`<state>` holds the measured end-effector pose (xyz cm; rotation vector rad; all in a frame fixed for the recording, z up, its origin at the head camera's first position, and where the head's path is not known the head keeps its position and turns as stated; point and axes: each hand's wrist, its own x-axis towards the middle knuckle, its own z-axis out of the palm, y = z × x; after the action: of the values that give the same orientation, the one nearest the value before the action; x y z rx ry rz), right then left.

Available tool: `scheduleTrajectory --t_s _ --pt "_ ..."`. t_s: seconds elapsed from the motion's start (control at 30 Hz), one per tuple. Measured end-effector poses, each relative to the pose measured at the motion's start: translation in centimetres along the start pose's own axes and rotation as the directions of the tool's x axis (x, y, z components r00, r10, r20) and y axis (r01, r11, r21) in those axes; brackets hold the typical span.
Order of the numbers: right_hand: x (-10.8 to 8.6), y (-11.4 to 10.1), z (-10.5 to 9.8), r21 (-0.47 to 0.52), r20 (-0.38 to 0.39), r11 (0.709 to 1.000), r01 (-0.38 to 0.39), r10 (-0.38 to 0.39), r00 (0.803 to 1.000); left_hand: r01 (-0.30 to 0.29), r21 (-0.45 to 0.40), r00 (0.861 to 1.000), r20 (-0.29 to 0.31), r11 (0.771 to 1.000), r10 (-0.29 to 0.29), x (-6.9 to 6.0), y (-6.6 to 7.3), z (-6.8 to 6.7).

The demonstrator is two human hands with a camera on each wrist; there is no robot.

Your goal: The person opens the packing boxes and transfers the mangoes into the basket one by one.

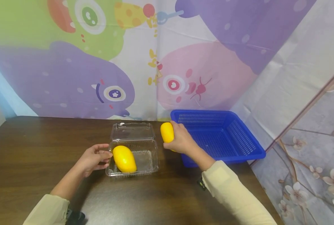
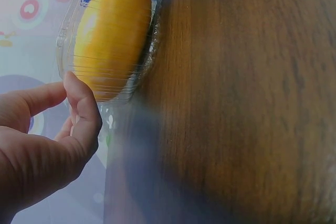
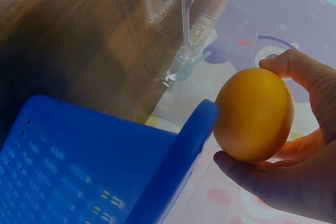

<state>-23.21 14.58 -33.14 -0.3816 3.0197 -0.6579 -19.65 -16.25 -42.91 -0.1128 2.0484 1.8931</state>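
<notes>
A yellow mango (image 1: 124,159) lies in the left part of a clear plastic clamshell box (image 1: 147,159), whose lid (image 1: 132,131) is folded back toward the wall. My left hand (image 1: 95,158) pinches the box's left rim between thumb and fingers; in the left wrist view the fingertips meet at that rim. My right hand (image 1: 182,139) grips a second yellow mango (image 1: 167,132) in the air, between the box and the blue basket (image 1: 251,137). The right wrist view shows this mango (image 3: 254,115) held between thumb and fingers, close by the basket's rim (image 3: 197,124).
The blue perforated basket stands at the back right of the brown wooden table (image 1: 43,150). A cartoon-printed cloth (image 1: 144,62) hangs behind the table. A flower-patterned panel (image 1: 310,162) borders the right side.
</notes>
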Motion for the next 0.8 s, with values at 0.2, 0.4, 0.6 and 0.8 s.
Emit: scheduleTrajectory --t_s 0.2,0.4,0.6,0.8 --pt "0.0 0.3 -0.4 -0.013 -0.004 1.000 -0.002 0.002 1.000 -0.003 -0.005 1.000 0.004 1.000 0.003 0.0 0.0 0.0" --pt "0.0 0.6 -0.7 -0.020 -0.011 1.000 0.001 -0.001 1.000 -0.003 0.005 1.000 0.000 1.000 0.003 0.0 -0.1 0.0" --pt "0.1 1.0 -0.9 -0.024 -0.012 1.000 -0.012 0.011 1.000 -0.001 -0.003 1.000 -0.001 1.000 0.001 0.0 -0.1 0.1" --pt "0.1 1.2 -1.3 -0.023 -0.019 1.000 -0.020 0.020 1.000 0.000 -0.005 1.000 -0.005 1.000 0.000 0.0 0.0 0.1"
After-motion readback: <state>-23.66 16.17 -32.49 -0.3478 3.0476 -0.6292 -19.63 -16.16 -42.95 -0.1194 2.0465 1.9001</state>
